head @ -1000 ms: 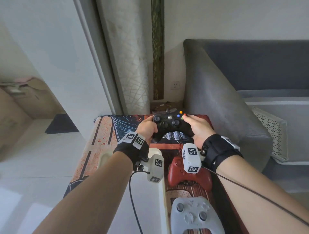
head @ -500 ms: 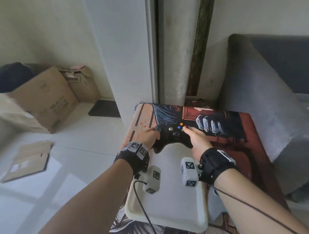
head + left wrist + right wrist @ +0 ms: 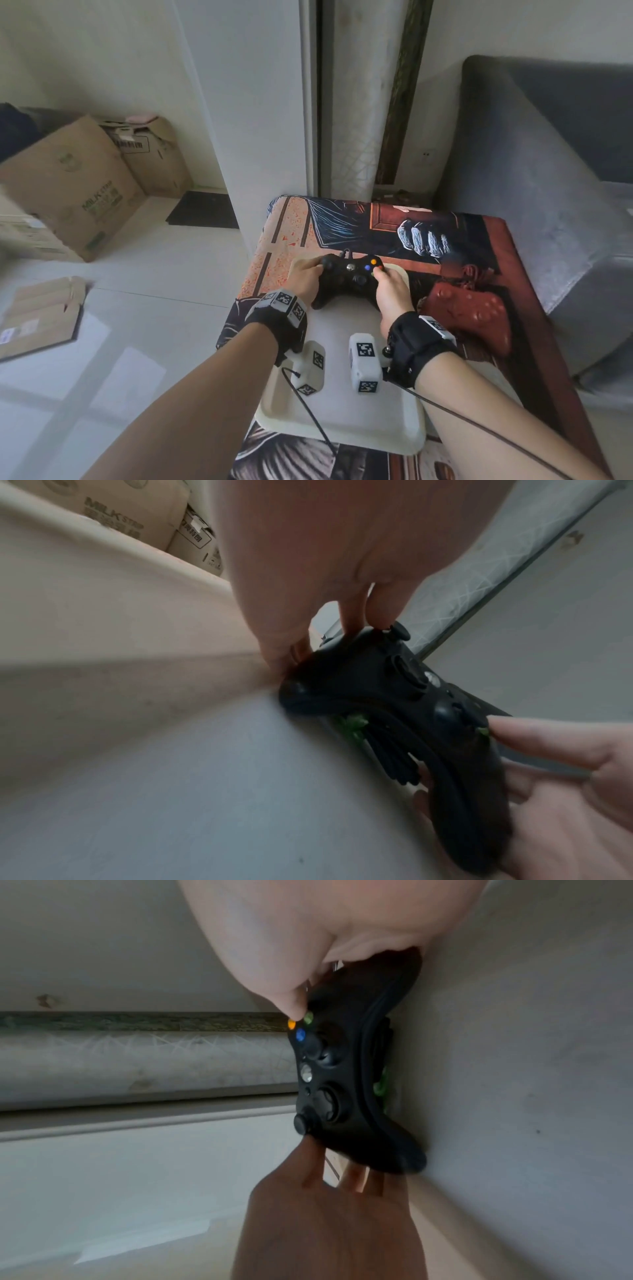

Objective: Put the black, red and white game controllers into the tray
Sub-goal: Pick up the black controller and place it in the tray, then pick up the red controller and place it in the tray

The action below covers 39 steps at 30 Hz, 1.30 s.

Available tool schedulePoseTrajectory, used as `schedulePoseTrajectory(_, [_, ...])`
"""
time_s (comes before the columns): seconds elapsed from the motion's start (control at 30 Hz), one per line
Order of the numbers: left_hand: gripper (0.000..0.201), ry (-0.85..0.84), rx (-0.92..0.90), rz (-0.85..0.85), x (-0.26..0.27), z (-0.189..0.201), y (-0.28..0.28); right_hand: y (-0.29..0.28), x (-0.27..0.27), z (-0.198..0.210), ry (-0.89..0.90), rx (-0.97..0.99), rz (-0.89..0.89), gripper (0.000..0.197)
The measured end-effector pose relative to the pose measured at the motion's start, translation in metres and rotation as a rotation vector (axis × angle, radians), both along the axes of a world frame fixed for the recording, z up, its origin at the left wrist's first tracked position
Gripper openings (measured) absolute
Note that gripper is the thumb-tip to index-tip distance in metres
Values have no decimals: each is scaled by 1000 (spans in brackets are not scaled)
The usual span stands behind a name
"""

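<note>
Both of my hands hold the black controller (image 3: 349, 278) at the far end of the cream tray (image 3: 342, 437). My left hand (image 3: 306, 276) grips its left handle and my right hand (image 3: 391, 292) grips the right handle, thumb by the coloured buttons. In the left wrist view the black controller (image 3: 394, 702) sits low on the tray floor (image 3: 171, 777), with a bundled cable and green tie under it. The right wrist view shows the controller (image 3: 342, 1083) against the tray. The red controller (image 3: 469, 312) lies on the cloth right of the tray. The white controller is out of view.
The tray sits on a small table covered by a printed cloth (image 3: 428, 226). A grey sofa (image 3: 534, 192) stands close on the right. Cardboard boxes (image 3: 78, 192) and a flattened box (image 3: 37, 318) lie on the floor at the left.
Both hands carried the black controller from the table's far part over the tray and lowered it into the tray's far end. The head view swung left, then partly back right.
</note>
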<state>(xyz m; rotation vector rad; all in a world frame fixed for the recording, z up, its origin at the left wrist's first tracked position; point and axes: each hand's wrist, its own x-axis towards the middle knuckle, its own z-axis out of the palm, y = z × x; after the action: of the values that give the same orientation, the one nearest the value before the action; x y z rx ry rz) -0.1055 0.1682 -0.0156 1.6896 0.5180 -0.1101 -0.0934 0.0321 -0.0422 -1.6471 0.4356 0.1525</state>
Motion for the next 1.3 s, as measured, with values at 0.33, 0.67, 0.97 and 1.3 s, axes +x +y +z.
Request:
schedulePoseTrajectory(0.33, [34, -32, 130, -68, -3, -5, 3, 1, -4, -5, 58, -39, -20, 23])
schedulePoseTrajectory(0.67, [44, -11, 175, -20, -11, 30, -10, -27, -12, 36, 16, 141, -5, 18])
schedulePoseTrajectory(0.97, [50, -65, 199, -70, -20, 60, -43, -71, -25, 63, 15, 245, -33, 32])
schedulePoseTrajectory(1.3, [49, -68, -46, -165, -6, 56, -124, -166, -21, 64, -6, 199, -208, 31])
